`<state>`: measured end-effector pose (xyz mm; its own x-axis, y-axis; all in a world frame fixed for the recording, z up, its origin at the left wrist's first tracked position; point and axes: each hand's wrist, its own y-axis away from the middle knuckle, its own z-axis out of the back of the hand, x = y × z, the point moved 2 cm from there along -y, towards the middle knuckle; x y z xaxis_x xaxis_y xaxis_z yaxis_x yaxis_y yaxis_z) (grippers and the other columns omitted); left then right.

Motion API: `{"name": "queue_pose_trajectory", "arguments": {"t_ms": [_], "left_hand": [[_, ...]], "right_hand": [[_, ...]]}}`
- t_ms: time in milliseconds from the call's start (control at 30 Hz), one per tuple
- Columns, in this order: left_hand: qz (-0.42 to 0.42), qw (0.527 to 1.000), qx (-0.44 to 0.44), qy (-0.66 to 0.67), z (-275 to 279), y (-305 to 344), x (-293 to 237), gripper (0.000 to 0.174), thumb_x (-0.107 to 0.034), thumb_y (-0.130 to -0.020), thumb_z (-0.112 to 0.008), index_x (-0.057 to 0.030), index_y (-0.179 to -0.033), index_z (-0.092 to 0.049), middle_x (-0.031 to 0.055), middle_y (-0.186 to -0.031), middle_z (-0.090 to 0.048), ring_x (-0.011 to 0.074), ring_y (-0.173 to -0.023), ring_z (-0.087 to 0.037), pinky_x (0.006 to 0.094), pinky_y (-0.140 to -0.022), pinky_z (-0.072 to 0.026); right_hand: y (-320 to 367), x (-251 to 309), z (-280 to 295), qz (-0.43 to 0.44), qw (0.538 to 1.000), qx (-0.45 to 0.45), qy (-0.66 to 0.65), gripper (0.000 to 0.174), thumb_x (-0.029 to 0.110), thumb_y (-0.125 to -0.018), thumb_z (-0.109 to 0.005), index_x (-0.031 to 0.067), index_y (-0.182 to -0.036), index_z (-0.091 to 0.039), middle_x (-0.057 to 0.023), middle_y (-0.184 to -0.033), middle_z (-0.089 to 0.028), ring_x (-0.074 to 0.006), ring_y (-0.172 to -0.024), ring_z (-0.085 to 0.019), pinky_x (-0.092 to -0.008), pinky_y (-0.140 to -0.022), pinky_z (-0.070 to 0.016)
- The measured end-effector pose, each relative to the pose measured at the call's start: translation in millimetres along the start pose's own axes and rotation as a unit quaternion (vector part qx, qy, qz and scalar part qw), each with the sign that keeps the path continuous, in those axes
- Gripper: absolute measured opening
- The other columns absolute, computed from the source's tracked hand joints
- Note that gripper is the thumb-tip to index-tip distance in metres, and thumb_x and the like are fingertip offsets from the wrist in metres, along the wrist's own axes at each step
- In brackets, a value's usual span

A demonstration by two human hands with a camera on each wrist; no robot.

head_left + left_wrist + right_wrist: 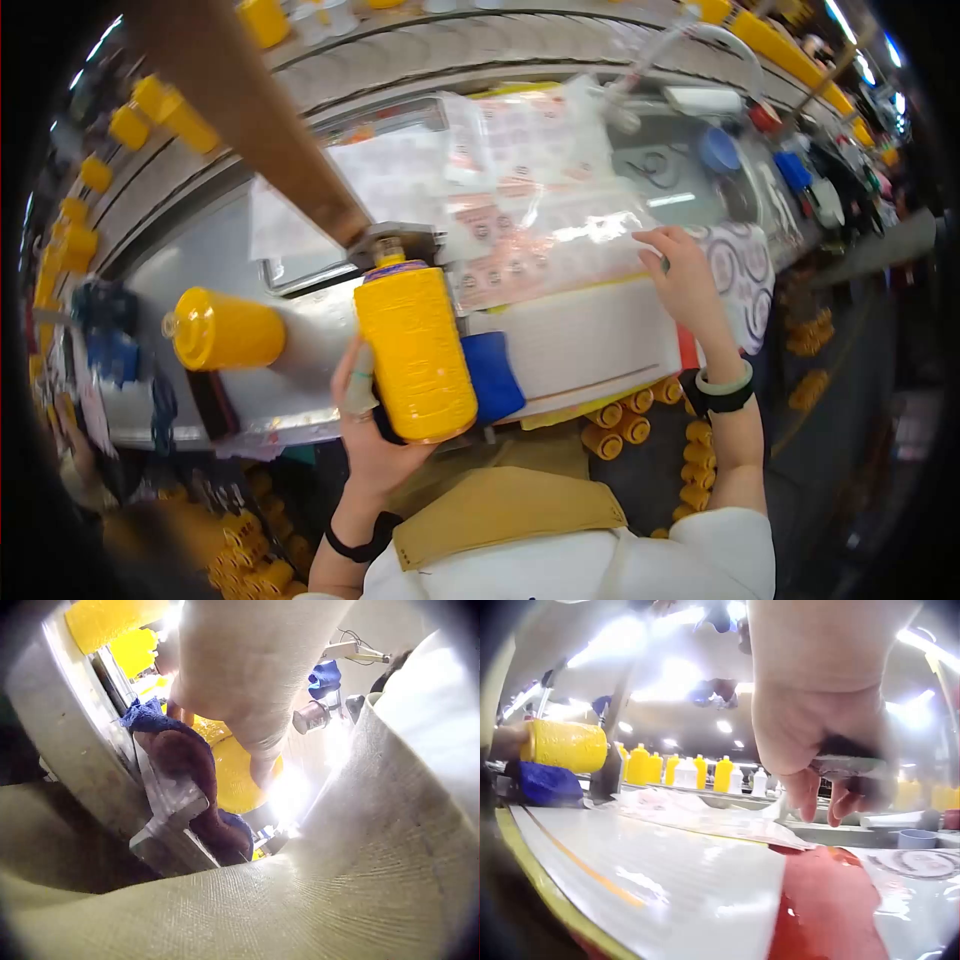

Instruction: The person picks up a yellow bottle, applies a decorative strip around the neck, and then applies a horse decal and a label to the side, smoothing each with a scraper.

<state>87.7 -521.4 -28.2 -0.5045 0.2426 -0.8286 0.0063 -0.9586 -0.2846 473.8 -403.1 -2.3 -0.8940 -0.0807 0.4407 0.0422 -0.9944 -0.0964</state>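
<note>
A yellow bottle [415,350] lies in the grip of the left hand [375,440], its neck against a metal fitting at the lower end of a brown post. In the left wrist view the left hand [244,675] is around the yellow bottle [238,776], beside a blue cloth. The right hand [688,285] hovers over the right part of the work surface, fingers bent loosely and holding nothing. From the right wrist view, the right hand [825,742] hangs above the sheets with its fingertips down; the bottle [568,746] is at the left.
Another yellow bottle [235,330] lies at the left on the metal table. Printed plastic sheets [540,235] cover the middle, with a white board [590,345] in front. A blue cloth [492,375] is by the held bottle. A blue cup [718,148] stands at the back right.
</note>
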Motion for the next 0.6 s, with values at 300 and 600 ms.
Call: {"name": "queue_pose_trajectory", "arguments": {"t_ms": [300, 600], "left_hand": [[-0.013, 1.000, -0.003, 0.019, 10.3, -1.2, -2.9, 0.108, -0.021, -0.065, -0.098, -0.0045, -0.155, -0.041, 0.0216, -0.157, -0.038, 0.0379, -0.142, -0.046, 0.0430, -0.116, -0.0411], [0.015, 0.989, 0.085, 0.121, 30.0, -4.9, 9.8, 0.104, -0.031, -0.070, -0.097, -0.0118, -0.156, -0.042, 0.0204, -0.160, -0.038, 0.0375, -0.144, -0.046, 0.0440, -0.116, -0.0429]], "right_hand": [[-131.9, 142.4, -79.3, 0.339, 0.932, 0.110, -0.072, 0.025, 0.012, -0.095, -0.065, 0.0058, -0.118, -0.071, -0.0153, -0.107, -0.065, -0.0354, -0.095, -0.063, -0.0427, -0.086, -0.0513], [-246.5, 219.5, -194.1, 0.392, 0.900, 0.177, -0.075, 0.036, 0.022, -0.089, -0.074, 0.0040, -0.120, -0.069, -0.0183, -0.120, -0.069, -0.0346, -0.113, -0.065, -0.0446, -0.097, -0.0514]]}}
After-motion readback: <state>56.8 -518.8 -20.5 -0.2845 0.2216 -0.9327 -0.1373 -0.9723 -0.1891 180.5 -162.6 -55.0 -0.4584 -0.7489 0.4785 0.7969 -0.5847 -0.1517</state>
